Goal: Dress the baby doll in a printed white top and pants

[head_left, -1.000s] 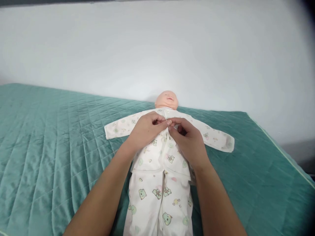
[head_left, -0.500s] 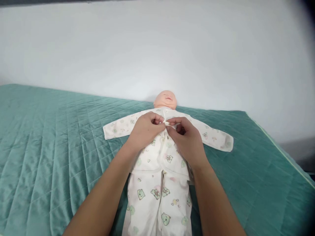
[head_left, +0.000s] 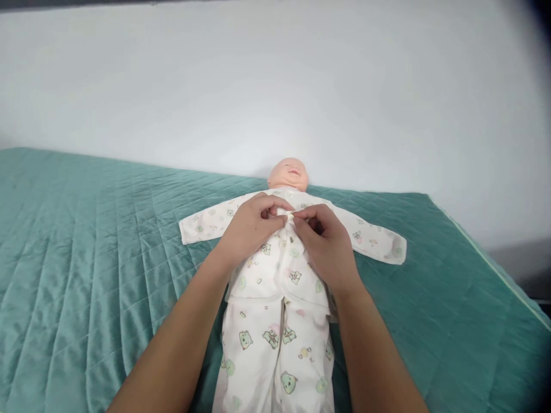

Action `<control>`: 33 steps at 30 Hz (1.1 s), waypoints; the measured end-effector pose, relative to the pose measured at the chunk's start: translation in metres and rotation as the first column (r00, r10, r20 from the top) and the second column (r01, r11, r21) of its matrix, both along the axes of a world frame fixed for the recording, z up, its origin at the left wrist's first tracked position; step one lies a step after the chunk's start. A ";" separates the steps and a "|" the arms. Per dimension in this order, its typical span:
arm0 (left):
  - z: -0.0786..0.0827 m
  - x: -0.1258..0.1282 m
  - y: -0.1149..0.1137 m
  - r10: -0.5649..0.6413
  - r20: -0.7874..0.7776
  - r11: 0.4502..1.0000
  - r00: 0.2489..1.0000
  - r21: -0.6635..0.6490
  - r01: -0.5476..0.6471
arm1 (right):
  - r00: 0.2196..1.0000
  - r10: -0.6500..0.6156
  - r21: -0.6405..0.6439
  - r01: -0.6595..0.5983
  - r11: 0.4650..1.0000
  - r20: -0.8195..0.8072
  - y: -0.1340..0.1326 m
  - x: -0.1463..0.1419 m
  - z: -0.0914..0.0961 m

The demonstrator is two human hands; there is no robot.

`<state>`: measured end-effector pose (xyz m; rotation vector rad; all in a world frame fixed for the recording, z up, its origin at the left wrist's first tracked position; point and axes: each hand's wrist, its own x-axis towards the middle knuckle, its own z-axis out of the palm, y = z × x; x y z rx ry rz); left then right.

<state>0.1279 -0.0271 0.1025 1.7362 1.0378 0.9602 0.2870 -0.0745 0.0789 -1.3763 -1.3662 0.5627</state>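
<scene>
The left hand (head_left: 250, 228) and right hand (head_left: 328, 244) pinch the front of the white bear-print cloth jacket (head_left: 282, 274); the round peach plastic doll head (head_left: 288, 174) lies at their 12 o'clock.

The printed trousers (head_left: 258, 367) and both forearms (head_left: 172, 332) are cut by the lower edge. The left hand (head_left: 252, 229) and right hand (head_left: 329, 244) hide part of the jacket (head_left: 275, 275); the white piece (head_left: 290, 217) between them is too small to identify.

Soft light, right corners perhaps vignetted
</scene>
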 end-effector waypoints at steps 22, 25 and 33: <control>-0.010 0.015 0.003 0.183 -0.077 0.982 0.980 0.069 -0.178 | 0.997 0.043 0.105 -0.049 0.993 0.061 0.000 0.000 0.000; -0.012 0.013 0.004 0.169 -0.029 0.984 0.985 0.055 -0.167 | 0.997 0.023 0.134 -0.032 0.990 0.067 -0.002 -0.001 0.000; -0.017 0.005 0.008 0.078 0.059 0.988 0.995 0.128 -0.085 | 0.989 0.056 0.149 -0.077 0.986 0.136 -0.004 -0.001 0.000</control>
